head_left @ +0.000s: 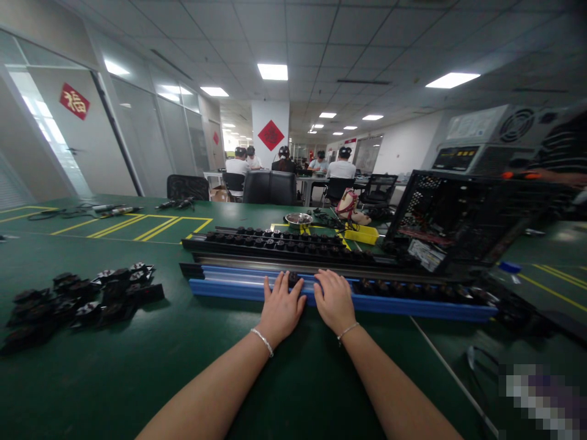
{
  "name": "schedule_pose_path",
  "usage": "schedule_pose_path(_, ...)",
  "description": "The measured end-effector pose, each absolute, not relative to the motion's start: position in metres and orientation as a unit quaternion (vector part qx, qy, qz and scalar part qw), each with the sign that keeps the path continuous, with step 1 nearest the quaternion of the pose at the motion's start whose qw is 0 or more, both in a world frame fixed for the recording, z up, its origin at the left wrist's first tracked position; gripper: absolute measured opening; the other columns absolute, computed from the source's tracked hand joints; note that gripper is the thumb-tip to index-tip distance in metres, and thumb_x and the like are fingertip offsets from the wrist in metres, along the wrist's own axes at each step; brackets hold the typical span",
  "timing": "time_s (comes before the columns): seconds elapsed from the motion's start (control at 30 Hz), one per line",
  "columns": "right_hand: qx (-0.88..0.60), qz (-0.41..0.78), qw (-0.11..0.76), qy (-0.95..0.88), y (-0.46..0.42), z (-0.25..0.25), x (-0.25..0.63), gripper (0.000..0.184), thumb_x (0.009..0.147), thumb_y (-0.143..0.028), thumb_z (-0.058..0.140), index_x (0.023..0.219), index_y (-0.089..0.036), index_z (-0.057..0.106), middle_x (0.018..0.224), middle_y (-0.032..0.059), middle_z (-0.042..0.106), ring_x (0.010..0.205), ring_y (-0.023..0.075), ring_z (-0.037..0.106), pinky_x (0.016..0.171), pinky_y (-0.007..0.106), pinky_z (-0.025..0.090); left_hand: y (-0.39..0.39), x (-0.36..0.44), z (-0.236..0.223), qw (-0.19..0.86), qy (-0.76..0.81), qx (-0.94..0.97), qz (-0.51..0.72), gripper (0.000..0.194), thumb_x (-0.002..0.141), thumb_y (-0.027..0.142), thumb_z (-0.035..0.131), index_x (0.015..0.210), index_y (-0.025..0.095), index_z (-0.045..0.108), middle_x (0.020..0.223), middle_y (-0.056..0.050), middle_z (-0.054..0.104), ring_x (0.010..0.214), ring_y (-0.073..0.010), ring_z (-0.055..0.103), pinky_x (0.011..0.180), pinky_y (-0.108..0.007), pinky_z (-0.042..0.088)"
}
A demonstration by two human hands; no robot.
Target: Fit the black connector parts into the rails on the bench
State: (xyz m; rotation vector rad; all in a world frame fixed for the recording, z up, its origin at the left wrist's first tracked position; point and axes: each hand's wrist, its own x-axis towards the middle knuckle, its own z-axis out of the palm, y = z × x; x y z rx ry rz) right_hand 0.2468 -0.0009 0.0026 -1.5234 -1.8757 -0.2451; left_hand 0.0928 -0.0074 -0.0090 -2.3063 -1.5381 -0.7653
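A long blue rail [398, 305] with a channel along its top lies across the green table in front of me. Fingers spread, my left hand [279, 308] rests over the rail near its middle. A small black part [292, 279] shows in the channel between its fingers; whether they press on it I cannot tell. Just to the right, my right hand [334, 300] lies over the same rail with its fingers stretched out and its thumb toward the near edge. Right of that hand, several black parts [380, 286] sit in a row in the channel.
Behind the blue rail lie black rails [284, 245] with rows of black parts. A pile of black parts [105, 293] is at left. An open computer case [440, 226], a yellow tray [362, 234] and a metal bowl [298, 219] stand farther back. A person's arm [557, 177] shows at right.
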Motion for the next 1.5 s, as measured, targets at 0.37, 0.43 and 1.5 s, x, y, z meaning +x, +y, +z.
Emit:
schedule_pose_path(0.37,-0.621,-0.08,0.283,-0.726,-0.001,0.002,0.247,0.032,0.087,-0.029,0.039,0.108,-0.021,0.063,0.124,0.0056,0.057,0.123,0.0246,0.041,0.104,0.049,0.021,-0.007,0.088,-0.002,0.134,-0.557,-0.768,-0.288,0.038,0.089,0.04,0.032,0.117,0.032,0.057,0.127,-0.009,0.054,0.126,-0.0284,0.038,0.104,-0.059,0.016)
schedule_pose_path(0.43,-0.62,-0.08,0.283,-0.727,-0.001,0.002,0.246,0.031,0.087,-0.028,0.039,0.104,-0.022,0.064,0.123,0.0058,0.058,0.122,0.0246,0.042,0.104,0.05,0.021,-0.006,0.086,-0.002,0.135,-0.559,-0.765,-0.29,0.038,0.089,0.039,0.033,0.116,0.032,0.058,0.127,-0.008,0.054,0.126,-0.029,0.038,0.104,-0.059,0.018)
schedule_pose_path(1.5,-0.618,-0.092,0.262,-0.735,-0.002,0.003,0.248,0.036,0.088,-0.03,0.038,0.077,-0.02,0.07,0.125,0.0074,0.056,0.118,0.025,0.046,0.1,0.046,0.029,0.004,0.061,0.007,0.126,-0.597,-0.728,-0.312,0.031,0.085,0.034,0.04,0.094,0.034,0.07,0.112,-0.003,0.065,0.115,-0.0242,0.051,0.104,-0.048,0.026)
